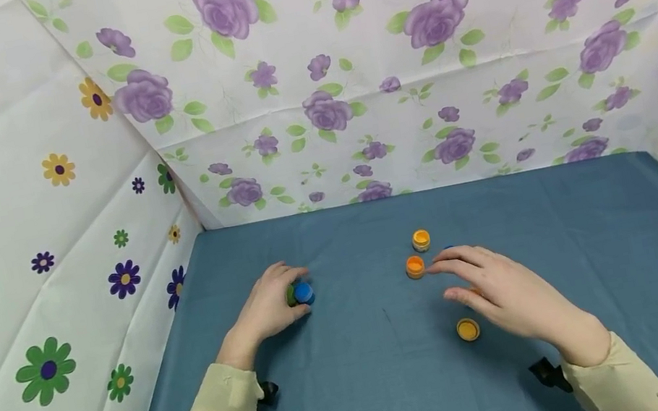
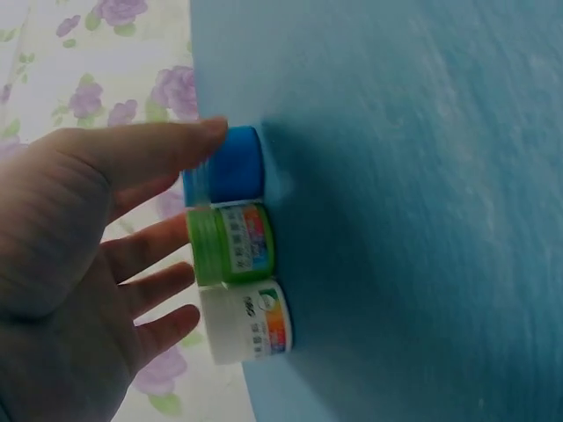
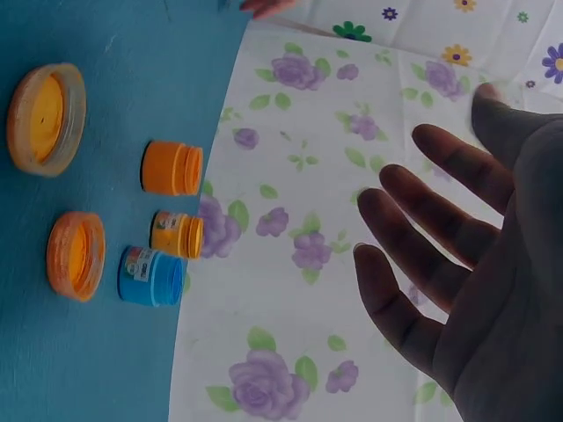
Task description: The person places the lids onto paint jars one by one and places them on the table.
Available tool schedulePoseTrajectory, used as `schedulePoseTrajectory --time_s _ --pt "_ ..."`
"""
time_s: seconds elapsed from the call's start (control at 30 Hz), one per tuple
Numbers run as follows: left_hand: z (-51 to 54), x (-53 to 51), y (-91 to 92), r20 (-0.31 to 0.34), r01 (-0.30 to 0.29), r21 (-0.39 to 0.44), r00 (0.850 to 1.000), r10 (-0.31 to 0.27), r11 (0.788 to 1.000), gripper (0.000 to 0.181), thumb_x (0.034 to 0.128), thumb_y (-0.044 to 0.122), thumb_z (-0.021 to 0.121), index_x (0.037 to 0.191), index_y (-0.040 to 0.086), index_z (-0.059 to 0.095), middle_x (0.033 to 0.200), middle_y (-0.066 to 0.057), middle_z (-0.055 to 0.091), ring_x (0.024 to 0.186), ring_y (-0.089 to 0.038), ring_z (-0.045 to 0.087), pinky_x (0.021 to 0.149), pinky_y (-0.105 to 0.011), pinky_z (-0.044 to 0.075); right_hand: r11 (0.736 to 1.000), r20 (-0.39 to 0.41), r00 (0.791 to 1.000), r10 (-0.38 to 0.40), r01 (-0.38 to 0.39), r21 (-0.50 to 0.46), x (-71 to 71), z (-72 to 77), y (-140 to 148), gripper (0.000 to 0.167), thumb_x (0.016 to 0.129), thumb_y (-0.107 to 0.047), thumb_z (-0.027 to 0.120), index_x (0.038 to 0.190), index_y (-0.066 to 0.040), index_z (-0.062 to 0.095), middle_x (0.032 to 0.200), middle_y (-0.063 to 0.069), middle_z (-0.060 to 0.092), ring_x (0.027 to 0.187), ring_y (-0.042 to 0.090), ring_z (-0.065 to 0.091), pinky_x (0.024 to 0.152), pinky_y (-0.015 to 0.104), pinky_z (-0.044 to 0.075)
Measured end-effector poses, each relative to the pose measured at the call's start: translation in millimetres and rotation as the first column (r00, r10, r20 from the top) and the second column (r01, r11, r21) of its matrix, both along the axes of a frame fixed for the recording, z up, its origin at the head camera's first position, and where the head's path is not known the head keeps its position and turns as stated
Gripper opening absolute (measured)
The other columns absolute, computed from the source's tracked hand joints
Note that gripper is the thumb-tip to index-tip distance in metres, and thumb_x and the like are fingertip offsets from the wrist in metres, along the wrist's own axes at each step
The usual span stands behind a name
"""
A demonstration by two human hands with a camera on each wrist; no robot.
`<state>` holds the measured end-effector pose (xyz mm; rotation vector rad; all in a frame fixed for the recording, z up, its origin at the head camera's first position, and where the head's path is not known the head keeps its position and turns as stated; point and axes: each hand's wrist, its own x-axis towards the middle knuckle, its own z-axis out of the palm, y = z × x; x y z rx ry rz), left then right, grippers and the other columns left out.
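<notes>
My left hand (image 1: 269, 300) reaches around small paint jars, thumb and fingers spread. In the left wrist view the thumb lies against the top of a blue jar (image 2: 237, 167). Beside it stand a green jar (image 2: 246, 242) and a white jar (image 2: 246, 325), the other fingertips close to them; whether these touch cannot be told. My right hand (image 1: 509, 291) hovers with loosely extended fingers, holding nothing. Near it are an uncapped orange jar (image 1: 415, 267), an uncapped yellow jar (image 1: 421, 240) and a blue jar (image 3: 151, 275) it mostly hides in the head view.
A yellow lid (image 1: 468, 329) lies inside up near my right hand, and an orange lid (image 3: 76, 255) lies partly hidden beneath that hand in the head view. A blue cloth (image 1: 368, 389) covers the table. Flowered sheets (image 1: 283, 96) hang behind and at the sides.
</notes>
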<state>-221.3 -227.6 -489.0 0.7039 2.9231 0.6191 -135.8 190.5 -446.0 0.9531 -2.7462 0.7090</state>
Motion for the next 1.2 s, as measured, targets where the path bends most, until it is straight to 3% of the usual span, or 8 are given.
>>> schedulePoseTrajectory --time_s 0.1,0.2,0.37,0.5,0.67,0.87,0.97,1.2 --pt "1.7 3.4 8.0 -0.024 -0.003 0.047 1.0 0.004 0.999 0.072 0.0889 0.022 0.092 0.152 0.009 0.06 0.148 -0.017 0.059 0.155 -0.045 0.032 0.12 -0.068 0.031 1.0 0.0 1.0 -0.025 0.025 0.01 -0.3 -1.5 6.3 0.035 0.109 -0.033 0.066 0.144 -0.026 0.066 0.145 -0.002 0.062 0.13 0.024 0.062 0.101 0.049 0.055" --pt "2.6 9.1 22.5 -0.065 -0.002 0.131 0.998 0.011 0.991 0.073 0.0901 0.023 0.091 0.154 0.01 0.058 0.149 -0.016 0.058 0.156 -0.044 0.03 0.121 -0.067 0.029 0.998 0.001 0.998 -0.063 0.063 0.025 1.1 -4.3 16.4 0.032 0.108 -0.029 0.068 0.139 -0.024 0.07 0.139 -0.001 0.066 0.12 0.021 0.068 0.093 0.047 0.058" --pt "-2.0 17.8 64.7 -0.077 -0.017 0.317 0.996 0.044 0.948 0.063 0.0923 0.018 0.088 0.149 0.008 0.063 0.147 -0.015 0.061 0.151 -0.041 0.04 0.12 -0.062 0.035 0.987 0.03 0.987 -0.158 0.156 0.044 5.9 -8.4 40.4 0.027 0.106 -0.023 0.071 0.133 -0.021 0.073 0.131 0.0 0.07 0.106 0.019 0.072 0.082 0.045 0.06" --pt "-11.3 19.3 102.5 -0.02 -0.025 0.387 0.999 0.035 0.922 0.056 0.0945 0.016 0.086 0.146 0.006 0.065 0.142 -0.014 0.065 0.14 -0.037 0.051 0.116 -0.056 0.041 0.971 0.094 0.967 -0.238 0.233 0.058 9.5 -11.6 58.0 0.027 0.108 -0.026 0.068 0.135 -0.02 0.073 0.129 0.003 0.071 0.104 0.022 0.072 0.08 0.048 0.06" --pt "-25.3 14.4 141.0 0.112 -0.079 0.426 0.993 0.034 0.901 0.055 0.0966 0.019 0.084 0.147 0.007 0.064 0.133 -0.013 0.068 0.124 -0.035 0.06 0.107 -0.054 0.047 0.947 0.173 0.931 -0.321 0.312 0.075 16.1 -18.4 73.0 0.032 0.109 -0.034 0.066 0.137 -0.017 0.072 0.13 0.007 0.071 0.103 0.024 0.072 0.078 0.047 0.06" --pt "-39.2 4.4 169.2 0.24 -0.205 0.388 0.964 0.116 0.899 0.053 0.0927 0.024 0.088 0.14 0.011 0.068 0.111 -0.005 0.065 0.101 -0.024 0.057 0.093 -0.045 0.048 0.939 0.211 0.915 -0.343 0.333 0.084 18.5 -24.6 80.4 0.036 0.109 -0.037 0.065 0.138 -0.016 0.072 0.133 0.009 0.07 0.106 0.027 0.071 0.079 0.05 0.06" --pt "-42.2 1.6 178.7 0.271 -0.234 0.35 0.952 0.141 0.907 0.052 0.0913 0.027 0.09 0.138 0.014 0.07 0.105 -0.002 0.062 0.093 -0.019 0.053 0.085 -0.04 0.047 0.94 0.216 0.915 -0.342 0.333 0.078 18.3 -26.5 81.1 0.036 0.109 -0.037 0.066 0.138 -0.016 0.072 0.133 0.008 0.07 0.106 0.027 0.071 0.078 0.05 0.06" --pt "-41.0 -1.9 195.2 0.235 -0.258 0.318 0.954 0.187 0.912 0.048 0.0914 0.028 0.09 0.135 0.015 0.073 0.102 -0.001 0.061 0.088 -0.018 0.052 0.08 -0.037 0.047 0.947 0.222 0.921 -0.321 0.318 0.049 17.0 -28.4 76.1 0.032 0.107 -0.03 0.069 0.135 -0.016 0.073 0.129 0.005 0.072 0.103 0.022 0.069 0.079 0.048 0.059"
